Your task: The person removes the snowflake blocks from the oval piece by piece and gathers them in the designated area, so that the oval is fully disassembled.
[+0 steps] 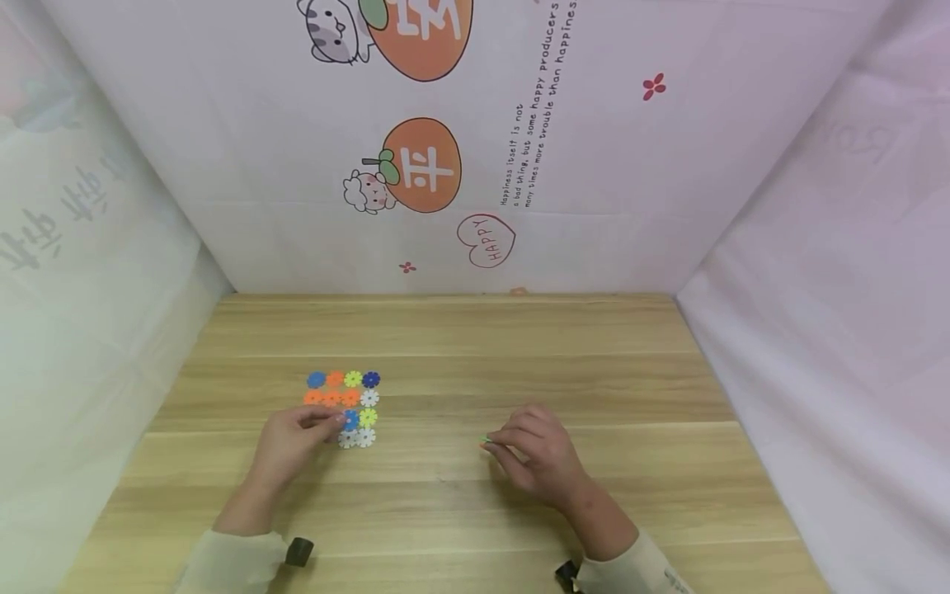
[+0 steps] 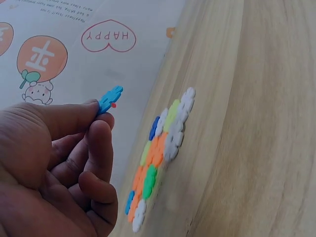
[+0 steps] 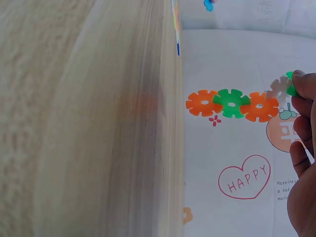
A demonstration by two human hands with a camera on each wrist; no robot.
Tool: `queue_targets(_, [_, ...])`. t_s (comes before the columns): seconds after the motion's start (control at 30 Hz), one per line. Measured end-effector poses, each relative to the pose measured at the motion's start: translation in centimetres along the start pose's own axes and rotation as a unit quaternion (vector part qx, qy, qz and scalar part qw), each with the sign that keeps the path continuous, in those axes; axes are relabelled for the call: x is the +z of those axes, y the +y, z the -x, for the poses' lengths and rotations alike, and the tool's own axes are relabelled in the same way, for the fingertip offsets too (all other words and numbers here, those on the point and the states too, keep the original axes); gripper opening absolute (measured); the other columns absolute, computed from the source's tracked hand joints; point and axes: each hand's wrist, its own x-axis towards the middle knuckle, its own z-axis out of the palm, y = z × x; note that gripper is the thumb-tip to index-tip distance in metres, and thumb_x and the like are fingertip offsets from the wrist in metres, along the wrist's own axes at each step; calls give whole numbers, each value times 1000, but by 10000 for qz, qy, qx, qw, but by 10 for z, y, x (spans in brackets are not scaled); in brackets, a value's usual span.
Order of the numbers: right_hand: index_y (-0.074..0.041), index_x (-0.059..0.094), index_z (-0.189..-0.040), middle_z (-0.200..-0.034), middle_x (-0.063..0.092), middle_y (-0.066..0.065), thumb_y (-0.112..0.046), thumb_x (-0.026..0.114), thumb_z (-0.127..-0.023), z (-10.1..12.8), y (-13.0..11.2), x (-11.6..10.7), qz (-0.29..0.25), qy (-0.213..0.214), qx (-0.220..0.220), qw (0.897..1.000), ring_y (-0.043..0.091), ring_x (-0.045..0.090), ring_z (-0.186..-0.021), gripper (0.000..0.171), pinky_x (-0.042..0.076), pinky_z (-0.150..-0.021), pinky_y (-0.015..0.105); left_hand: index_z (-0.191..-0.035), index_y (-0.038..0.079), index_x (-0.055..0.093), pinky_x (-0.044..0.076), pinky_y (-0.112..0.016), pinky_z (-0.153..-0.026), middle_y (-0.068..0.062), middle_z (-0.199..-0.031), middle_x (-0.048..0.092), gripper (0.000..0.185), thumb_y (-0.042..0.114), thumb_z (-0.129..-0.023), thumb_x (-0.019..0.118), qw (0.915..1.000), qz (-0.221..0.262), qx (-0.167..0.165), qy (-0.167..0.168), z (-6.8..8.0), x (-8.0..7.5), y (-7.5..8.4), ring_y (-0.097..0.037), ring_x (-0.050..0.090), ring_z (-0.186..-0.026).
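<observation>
My left hand (image 1: 293, 443) pinches a blue notched plastic disc (image 2: 109, 98) between thumb and forefinger, over the discs on the table. Those flower-shaped snowflake discs (image 1: 333, 398), orange, yellow, blue and white, lie flat in close rows. A green disc (image 2: 150, 181) among them is hidden under the left hand in the head view. Farther right, my right hand (image 1: 538, 452) pinches the green end disc of a joined chain (image 3: 231, 103). Orange, green, orange and white discs run out from the fingers, slotted edge to edge. From the head view the chain shows only as a thin edge.
The wooden table (image 1: 445, 511) carries all of it. A white printed cloth (image 1: 579, 165) hangs behind the far edge, with pale cloth walls on the left and right. Dark wrist straps (image 1: 299, 552) sit at both pale sleeves.
</observation>
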Motion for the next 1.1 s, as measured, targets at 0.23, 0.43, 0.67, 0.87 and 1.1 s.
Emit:
queue_targets(0.23, [-7,77,-88,-81,71,-2,-13,82,-88,-1,-1,1,9,1,-46,10000,17,62,-75,7,50,-72,31,-115,7,76,54,-32,-81,-5,-106,76,39,40,-96,75,9995,-299,-56,113,0,-8,-9,-21,69,-97])
queue_targets(0.43, [-7,77,-88,-81,71,-2,-12,82,-87,-2,-2,1,-11,46,-31,10000,17,62,-75,7,50,-72,32,-115,5,75,54,-32,-77,-11,-113,75,39,39,-97,74,9976,-639,-142,208,2,-14,-14,-24,68,-98])
queue_targets(0.67, [-8,77,-87,-81,71,-3,-13,82,-88,-3,-4,1,10,-14,43,10000,17,62,-76,7,50,-74,31,-112,4,75,56,-41,-80,-15,-114,74,38,40,-98,72,9955,-923,-121,202,3,-16,-24,-29,67,-100])
queue_targets(0.87, [-8,77,-88,-82,71,-3,-13,82,-88,-3,-5,1,30,-55,95,9999,17,62,-77,7,50,-73,31,-112,6,75,55,-49,-86,-14,-114,74,38,41,-98,72,9941,-1058,-147,194,1,-14,-31,-32,66,-105])
queue_targets(1.1, [-8,77,-88,-81,71,-3,-14,82,-89,-2,-6,1,-34,-29,130,9999,17,62,-77,8,49,-74,31,-110,5,76,55,-44,-80,-11,-108,75,35,38,-99,71,9918,-1250,-177,196,-2,-13,-35,-30,67,-100])
